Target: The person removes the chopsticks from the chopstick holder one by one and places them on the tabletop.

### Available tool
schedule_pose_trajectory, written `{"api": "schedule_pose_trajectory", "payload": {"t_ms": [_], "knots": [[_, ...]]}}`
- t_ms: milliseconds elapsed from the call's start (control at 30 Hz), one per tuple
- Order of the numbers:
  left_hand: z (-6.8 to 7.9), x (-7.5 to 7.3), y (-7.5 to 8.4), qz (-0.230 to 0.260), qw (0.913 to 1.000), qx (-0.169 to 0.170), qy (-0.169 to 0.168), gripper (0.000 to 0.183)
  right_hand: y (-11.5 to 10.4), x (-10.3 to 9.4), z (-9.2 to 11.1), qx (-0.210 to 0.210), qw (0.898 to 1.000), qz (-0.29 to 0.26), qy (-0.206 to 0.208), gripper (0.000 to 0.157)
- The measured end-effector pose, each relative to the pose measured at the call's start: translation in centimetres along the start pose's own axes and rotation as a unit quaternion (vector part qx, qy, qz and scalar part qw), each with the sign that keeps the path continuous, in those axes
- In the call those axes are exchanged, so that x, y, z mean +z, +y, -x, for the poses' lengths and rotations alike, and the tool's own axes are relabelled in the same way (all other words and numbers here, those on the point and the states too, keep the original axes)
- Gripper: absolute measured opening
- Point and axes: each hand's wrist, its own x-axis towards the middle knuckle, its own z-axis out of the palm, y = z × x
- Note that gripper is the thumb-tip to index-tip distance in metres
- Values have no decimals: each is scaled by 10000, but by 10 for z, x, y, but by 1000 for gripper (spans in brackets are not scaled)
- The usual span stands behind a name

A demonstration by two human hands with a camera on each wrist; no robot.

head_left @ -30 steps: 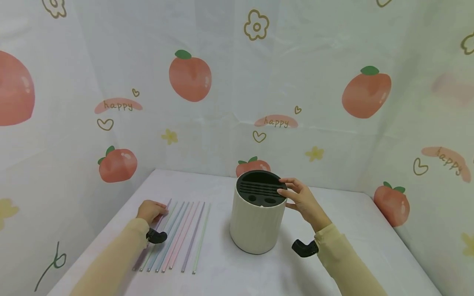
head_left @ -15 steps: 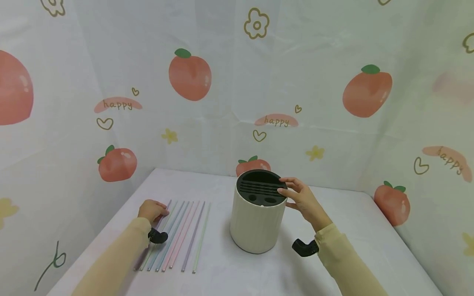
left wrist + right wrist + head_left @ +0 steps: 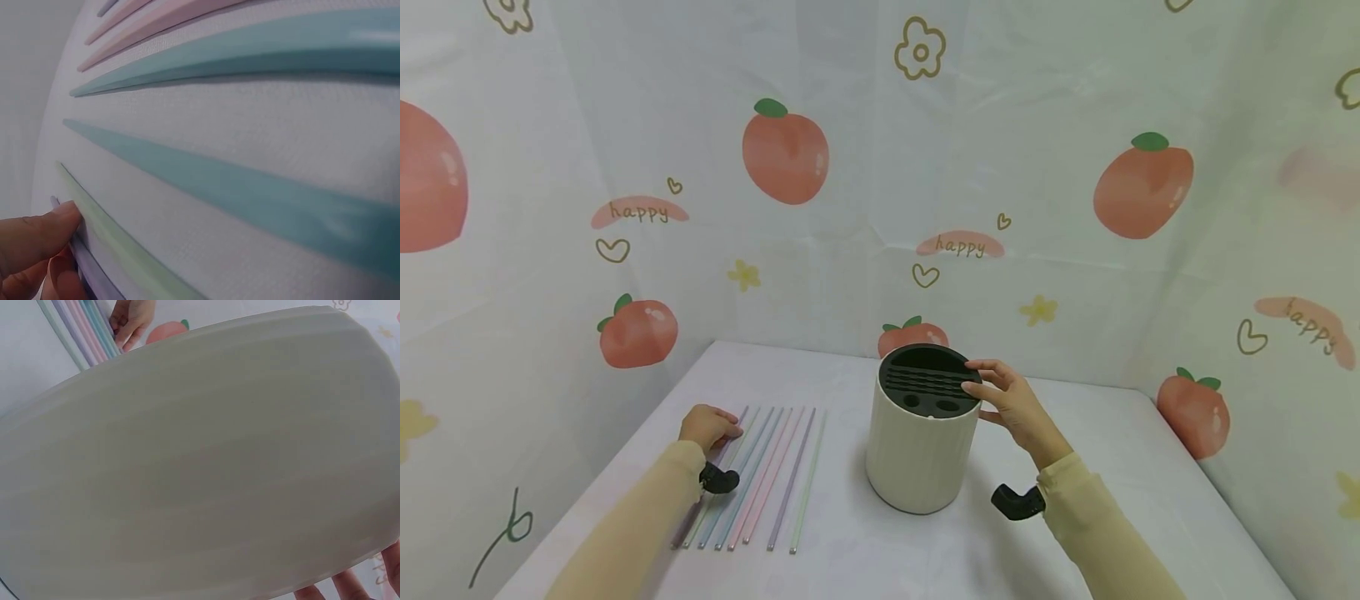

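On the left of the table, my left hand (image 3: 706, 427) pinches the upper part of the leftmost purple chopstick (image 3: 95, 270) between thumb and fingers. Close beside it lies a pale green chopstick (image 3: 119, 244). Blue chopsticks (image 3: 212, 187), pink chopsticks (image 3: 767, 487), another purple one and another green one (image 3: 808, 483) spread rightward in a row. A round cream knife holder (image 3: 917, 467) with a black slotted insert (image 3: 917, 379) stands upright right of them. My right hand (image 3: 1018, 412) holds its upper right rim. In the right wrist view its fingertips (image 3: 350, 586) show along the holder's edge.
A white cloth covers the table (image 3: 1112, 517). Behind and at both sides hangs a white curtain (image 3: 865, 150) printed with peaches, hearts and flowers. Each wrist carries a black camera mount (image 3: 1018, 503).
Both hands, the chopsticks and the knife holder keep their places. The head view has shifted very slightly.
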Motion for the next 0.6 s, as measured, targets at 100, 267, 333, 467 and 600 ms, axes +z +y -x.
{"api": "schedule_pose_trajectory", "payload": {"t_ms": [100, 267, 333, 467, 600], "knots": [[-3, 0, -4, 47, 10000, -61, 26, 24, 0, 0, -1, 17, 10000, 17, 5, 49], [-5, -2, -5, 325, 9994, -139, -56, 28, 1, -1, -3, 23, 10000, 71, -26, 49], [-4, -4, 0, 513, 9984, -182, -139, 31, 1, -1, -3, 3, 9999, 95, -62, 50], [4, -10, 21, 795, 9962, -139, -324, 41, 1, -4, -2, -85, 9997, 168, -185, 51], [13, -14, 54, 813, 9951, 177, -530, 47, -1, -9, 0, -172, 9992, 311, -164, 51]]}}
